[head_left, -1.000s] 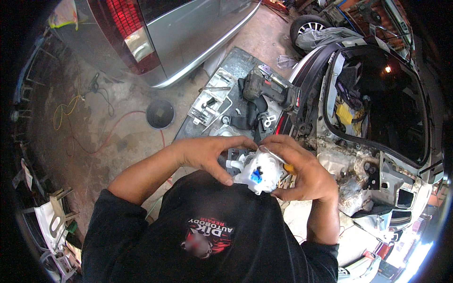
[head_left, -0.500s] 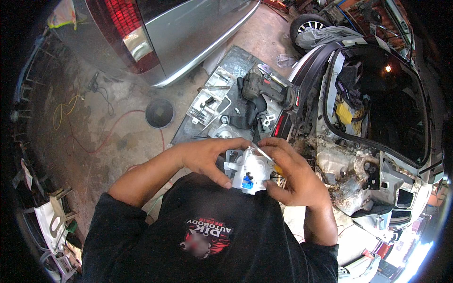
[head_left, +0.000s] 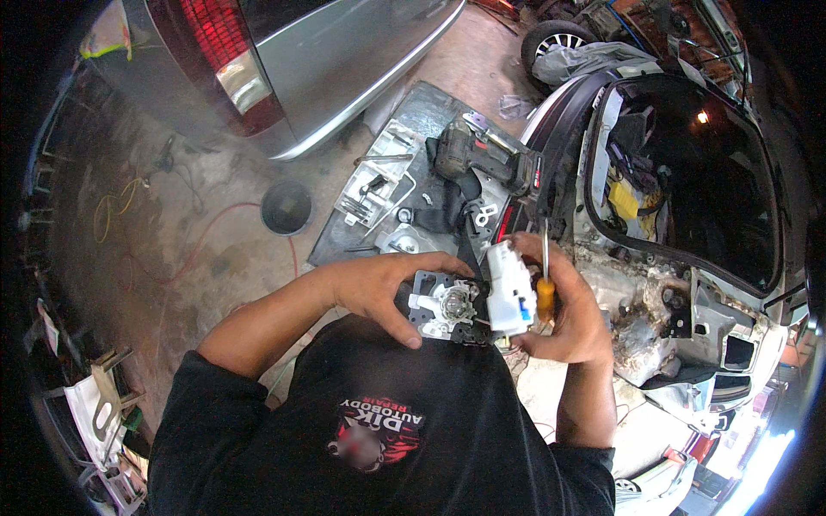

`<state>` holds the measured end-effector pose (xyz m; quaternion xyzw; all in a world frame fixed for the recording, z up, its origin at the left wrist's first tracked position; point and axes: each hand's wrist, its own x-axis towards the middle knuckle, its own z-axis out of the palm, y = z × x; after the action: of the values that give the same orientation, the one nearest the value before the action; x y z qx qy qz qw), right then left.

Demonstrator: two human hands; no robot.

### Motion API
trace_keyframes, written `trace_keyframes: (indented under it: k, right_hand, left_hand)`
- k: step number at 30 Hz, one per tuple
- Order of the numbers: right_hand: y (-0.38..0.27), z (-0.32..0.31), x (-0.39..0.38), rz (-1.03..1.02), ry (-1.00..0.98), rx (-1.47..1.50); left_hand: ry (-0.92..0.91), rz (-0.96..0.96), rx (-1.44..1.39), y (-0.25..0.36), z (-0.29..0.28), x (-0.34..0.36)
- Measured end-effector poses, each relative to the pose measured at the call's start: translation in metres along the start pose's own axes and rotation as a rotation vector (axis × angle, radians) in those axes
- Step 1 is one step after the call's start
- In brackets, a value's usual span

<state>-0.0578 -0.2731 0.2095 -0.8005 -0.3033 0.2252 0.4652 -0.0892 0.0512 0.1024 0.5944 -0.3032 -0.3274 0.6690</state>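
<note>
Silver vehicle point(head_left: 344, 82), far left; counter point(head_left: 428, 103), dark-topped, beyond the hands; cordless drill point(head_left: 477, 159), black, on its right side; left hand point(head_left: 376, 288), half-curled, gripping the left side of the dark mechanism; right hand point(head_left: 572, 310), fingers curled, gripping the white housing; dark mechanism point(head_left: 456, 307), near, between the hands, inner parts now exposed; white housing point(head_left: 508, 292), just right of it, newly swung aside, seemingly detached; screwdriver point(head_left: 545, 297), yellow-handled, kept in the right hand
</note>
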Motion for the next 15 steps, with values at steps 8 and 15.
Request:
trace_keyframes:
  k: [8,15]
  right_hand:
    - [0.011,0.0,0.002,0.115,-0.03,0.325]
    - [0.006,-0.015,0.019,0.104,0.085,0.759]
  left_hand:
    - [0.049,-0.004,-0.173,-0.012,0.011,0.005]
    - [0.126,-0.027,-0.541,0.014,0.012,0.022]
